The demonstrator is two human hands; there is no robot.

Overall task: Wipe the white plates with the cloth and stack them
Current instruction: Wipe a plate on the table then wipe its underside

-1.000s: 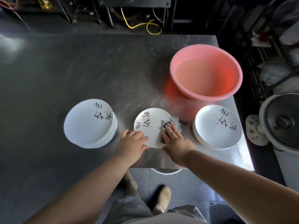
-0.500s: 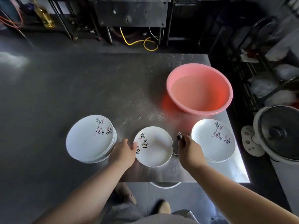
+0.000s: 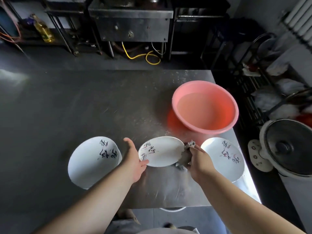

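A white plate (image 3: 162,152) with black and pink brushwork is held tilted just above the steel table (image 3: 84,107), between my two hands. My left hand (image 3: 135,159) supports its left rim on the fingers, thumb spread upward. My right hand (image 3: 199,161) grips a crumpled grey cloth (image 3: 185,155) against the plate's right rim. A stack of the same plates (image 3: 89,162) sits to the left of my left hand. Another plate stack (image 3: 221,159) sits to the right of my right hand.
A pink basin (image 3: 199,83) of water stands behind the right stack, near the table's right edge. A white fan (image 3: 285,147) lies off the table to the right. Metal kitchen equipment and a yellow hose (image 3: 143,56) are beyond the far edge.
My right hand has taken the cloth off the plate's face to its right rim. Both hands have raised the plate off the table and tilted it. The head camera has tipped upward.
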